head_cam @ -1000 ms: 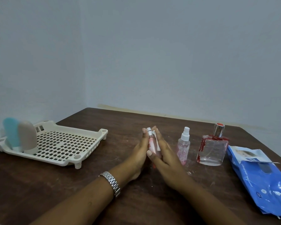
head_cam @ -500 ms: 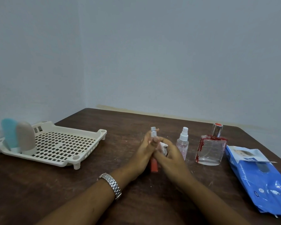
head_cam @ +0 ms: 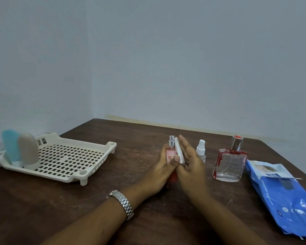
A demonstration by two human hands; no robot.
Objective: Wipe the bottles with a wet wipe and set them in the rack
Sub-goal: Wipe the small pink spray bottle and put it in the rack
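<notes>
My left hand [head_cam: 158,172] grips a slim pink spray bottle [head_cam: 170,153] with a silver top, held upright just above the table. My right hand [head_cam: 191,167] has straight fingers and presses a folded white wet wipe [head_cam: 179,152] flat against the bottle's right side. The bottle's red lower end shows between my palms. A cream slotted rack [head_cam: 95,167] lies at the left, with a blue bottle [head_cam: 10,147] and a beige bottle [head_cam: 28,151] standing in its far-left corner.
A small clear spray bottle [head_cam: 200,150] stands just right of my hands. A square glass perfume bottle [head_cam: 230,165] with red trim is further right. A blue wet-wipe pack [head_cam: 283,193] lies at the right edge of the brown table [head_cam: 113,200]. Walls close behind.
My right hand has straightened its fingers and slid up along the bottle with the wipe. The left hand keeps hold of the bottle, whose pink label side now shows.
</notes>
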